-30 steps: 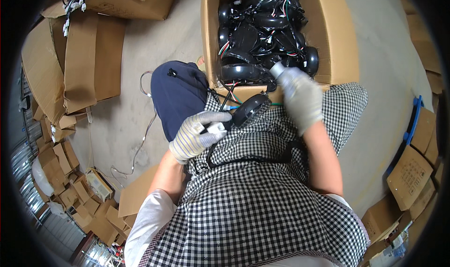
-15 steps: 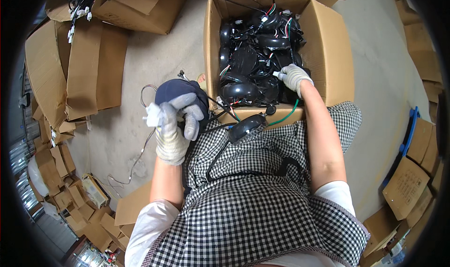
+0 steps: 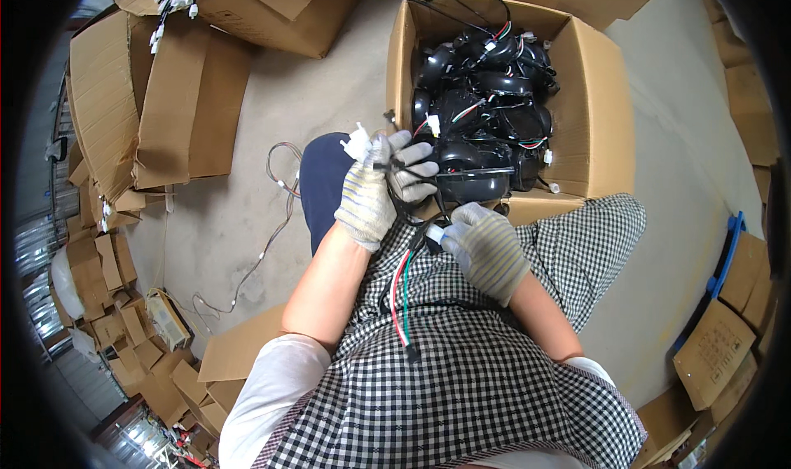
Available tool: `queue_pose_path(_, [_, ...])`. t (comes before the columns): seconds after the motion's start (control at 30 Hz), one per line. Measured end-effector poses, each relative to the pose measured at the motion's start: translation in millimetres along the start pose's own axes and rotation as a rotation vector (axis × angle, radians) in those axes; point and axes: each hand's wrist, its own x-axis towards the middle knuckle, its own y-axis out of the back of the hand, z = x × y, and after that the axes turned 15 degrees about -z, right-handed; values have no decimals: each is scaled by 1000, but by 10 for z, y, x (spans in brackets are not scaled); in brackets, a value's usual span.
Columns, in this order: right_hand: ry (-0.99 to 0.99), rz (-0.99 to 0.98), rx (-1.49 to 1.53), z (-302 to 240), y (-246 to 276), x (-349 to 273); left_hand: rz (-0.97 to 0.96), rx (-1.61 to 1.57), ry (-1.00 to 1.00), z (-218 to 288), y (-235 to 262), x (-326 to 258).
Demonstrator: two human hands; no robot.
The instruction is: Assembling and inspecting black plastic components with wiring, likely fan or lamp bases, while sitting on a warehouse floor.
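My left hand, in a striped knit glove, is closed round a white plug connector and a dark cable at the near left corner of the carton. My right hand, gloved alike, pinches another white connector above my lap. Between the hands runs a black cable; red, white and green wires hang from it onto my checked apron, ending in a small black plug. Inside the carton lie several glossy black rounded parts with wires and white plugs. My left fingertips partly hide that carton's corner.
A long thin cable with a plug trails over the floor at left. Open cartons stand at the upper left, one with a bundle of white-plugged wires. Flattened cardboard and a blue-edged rack are at right.
My right hand has come out of the carton toward my lap. My left hand has moved right, toward the carton. The coloured wires now hang over the apron.
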Motion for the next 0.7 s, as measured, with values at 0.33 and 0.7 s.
queue_pose_path(0.33, [10,-108,-67,-156,-238,-178,-26,-159,154,-224,200,165])
queue_pose_path(0.7, [-23,179,-289,104,-65,57,33,1113,-478,-23,-152,-449])
